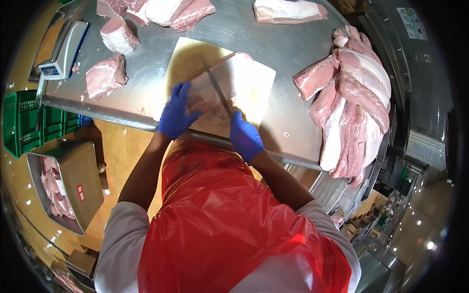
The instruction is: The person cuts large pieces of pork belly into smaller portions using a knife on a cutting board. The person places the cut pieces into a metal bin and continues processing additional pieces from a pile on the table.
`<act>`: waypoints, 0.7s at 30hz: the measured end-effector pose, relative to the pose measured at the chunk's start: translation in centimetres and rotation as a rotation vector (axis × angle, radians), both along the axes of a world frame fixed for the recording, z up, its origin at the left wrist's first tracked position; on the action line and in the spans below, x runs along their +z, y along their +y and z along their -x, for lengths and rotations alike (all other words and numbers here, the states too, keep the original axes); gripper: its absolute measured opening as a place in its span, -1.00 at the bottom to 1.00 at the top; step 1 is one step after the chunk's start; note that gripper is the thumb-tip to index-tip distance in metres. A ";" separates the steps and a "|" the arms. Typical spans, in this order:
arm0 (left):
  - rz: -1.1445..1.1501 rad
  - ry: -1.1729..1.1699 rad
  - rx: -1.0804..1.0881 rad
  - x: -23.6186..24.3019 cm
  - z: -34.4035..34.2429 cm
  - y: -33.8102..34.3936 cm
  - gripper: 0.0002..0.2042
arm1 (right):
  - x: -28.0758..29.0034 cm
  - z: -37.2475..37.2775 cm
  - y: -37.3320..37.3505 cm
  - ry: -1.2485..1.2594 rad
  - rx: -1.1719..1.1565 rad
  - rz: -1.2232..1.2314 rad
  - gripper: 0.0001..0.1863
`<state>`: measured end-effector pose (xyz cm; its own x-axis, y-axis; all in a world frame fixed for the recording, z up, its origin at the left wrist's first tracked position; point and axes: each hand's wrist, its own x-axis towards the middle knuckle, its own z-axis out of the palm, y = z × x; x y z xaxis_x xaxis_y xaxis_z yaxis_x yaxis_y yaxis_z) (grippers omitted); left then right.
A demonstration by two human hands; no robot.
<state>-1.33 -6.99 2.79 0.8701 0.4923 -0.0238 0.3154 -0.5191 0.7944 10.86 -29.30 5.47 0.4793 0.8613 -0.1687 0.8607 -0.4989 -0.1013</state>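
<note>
My left hand (pixel 178 111), in a blue glove, grips the left side of a pale pink slab of meat (pixel 217 112) lying on a white cutting board (pixel 264 93), its thumb spread toward the middle. My gloved right hand (pixel 242 132) is closed round the handle of a long knife (pixel 218 89). The blade lies diagonally over the meat, tip toward the far left, well to the right of my left fingers. Part of the slab is washed out by glare, so I cannot make out its exact outline.
The steel table (pixel 288 141) carries several cuts (pixel 105 75) at the far left, a long piece (pixel 288 10) at the back, a large meat pile (pixel 351 107) at right and a scale (pixel 63 53) at left. Green crates (pixel 22 122) and a bin of meat (pixel 83 190) stand beside the table.
</note>
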 end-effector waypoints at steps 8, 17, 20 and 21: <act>-0.056 -0.078 0.043 -2.0 0.4 -0.8 -0.04 | -3.2 0.9 -1.0 -0.071 0.141 0.016 -0.53; 0.360 -0.064 0.152 -2.5 1.8 2.4 -0.30 | 0.0 1.1 0.5 0.173 -0.004 0.176 -0.52; 0.350 -0.030 0.211 -2.1 1.7 3.7 -0.36 | -1.9 0.9 -0.2 0.131 0.000 0.147 -0.46; 0.306 -0.022 0.215 -1.6 1.5 3.9 -0.38 | -2.5 0.9 -0.4 0.052 0.037 0.141 -0.40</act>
